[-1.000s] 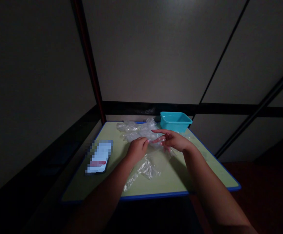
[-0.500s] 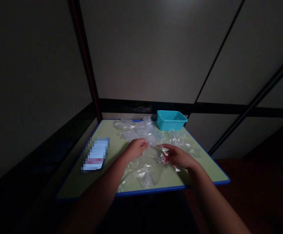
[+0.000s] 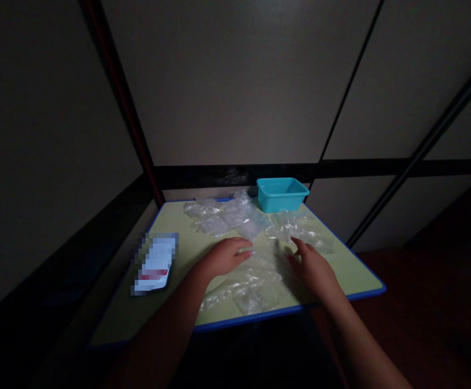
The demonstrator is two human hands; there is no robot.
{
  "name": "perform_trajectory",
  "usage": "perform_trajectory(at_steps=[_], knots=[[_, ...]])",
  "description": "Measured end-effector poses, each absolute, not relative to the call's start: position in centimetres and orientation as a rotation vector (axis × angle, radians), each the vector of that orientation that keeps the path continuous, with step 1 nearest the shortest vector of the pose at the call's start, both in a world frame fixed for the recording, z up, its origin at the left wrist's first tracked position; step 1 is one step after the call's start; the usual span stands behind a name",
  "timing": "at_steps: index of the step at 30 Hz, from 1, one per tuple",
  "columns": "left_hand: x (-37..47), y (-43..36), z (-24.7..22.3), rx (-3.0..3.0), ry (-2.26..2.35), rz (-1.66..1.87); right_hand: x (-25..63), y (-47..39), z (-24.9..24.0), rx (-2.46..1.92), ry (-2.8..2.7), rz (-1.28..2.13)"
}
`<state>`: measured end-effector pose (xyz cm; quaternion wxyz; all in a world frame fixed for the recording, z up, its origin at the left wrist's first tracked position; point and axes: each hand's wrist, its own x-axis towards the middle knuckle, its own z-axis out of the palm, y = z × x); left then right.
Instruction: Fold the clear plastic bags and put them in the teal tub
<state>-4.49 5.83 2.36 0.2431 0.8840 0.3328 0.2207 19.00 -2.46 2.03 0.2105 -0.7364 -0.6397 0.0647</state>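
A clear plastic bag (image 3: 255,283) lies spread on the near part of the pale green table (image 3: 352,273), between and below my hands. My left hand (image 3: 226,255) is over its left side, fingers stretched and thumb apart, with nothing gripped. My right hand (image 3: 310,265) hovers at its right side, fingers apart and holding nothing. Whether either hand touches the plastic I cannot tell. More clear bags, a crumpled pile (image 3: 229,216), lie beyond my left hand. Another clear bag (image 3: 300,227) rests just past my right fingertips.
A turquoise plastic basin (image 3: 282,202) stands at the table's back right corner. On the left lies a phone (image 3: 156,265) with a lit, blurred screen. A blue edge trims the table, and panelled walls rise behind and to the left.
Both hands have let go of the clear plastic they were pinching, and their fingers have opened. My right hand has moved slightly right, and the bag lies flatter. The camera view has shifted a little.
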Motion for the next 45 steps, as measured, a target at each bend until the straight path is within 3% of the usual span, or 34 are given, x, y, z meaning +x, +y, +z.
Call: perform_trajectory(at_steps=[4,11,17,32,45], knots=[[-4.1,5.1,1.9,2.681,1.087,0.268,18.4,-3.0,1.7,-1.878,-1.979,-0.037],[-3.8,5.0,1.0,2.702,1.165,-0.030,15.6,-3.0,1.4,-1.688,-2.442,0.248],[-4.2,5.6,0.7,2.645,1.264,-0.130,15.1,-2.5,0.8,-1.777,-2.436,0.256],[-6.3,7.4,0.7,2.447,1.636,-0.051,14.6,-2.8,1.3,-1.879,-2.409,0.313],[-5.6,8.0,0.5,2.544,1.639,0.379,15.6,-0.8,1.2,-1.782,-2.478,0.301]])
